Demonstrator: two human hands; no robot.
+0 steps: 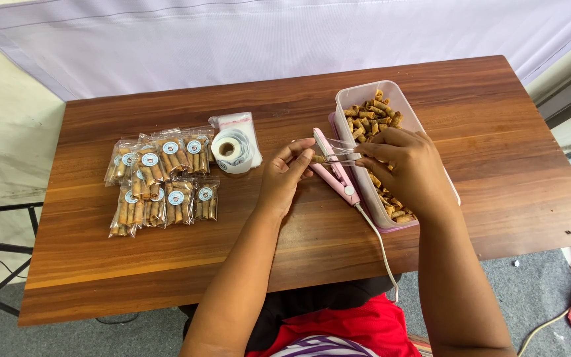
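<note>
My left hand (286, 173) and my right hand (401, 165) together hold a small clear plastic bag (336, 156) with a few brown roll snacks in it, just above a pink heat sealer (336, 168) lying on the wooden table (299, 244). The left fingers pinch the bag's left end; the right fingers grip its right end. Under my right hand stands a long clear container (358, 99) with a pink lid beneath it, filled with small brown roll snacks (371, 118). The sealer's white cord (381, 248) runs off the table's near edge.
Several sealed snack packets (160, 178) with round stickers lie in a group at the left of the table. Beside them sits a roll of round stickers (229, 151) on a stack of clear bags. A white sheet hangs behind the table. Red cloth lies on the floor at right.
</note>
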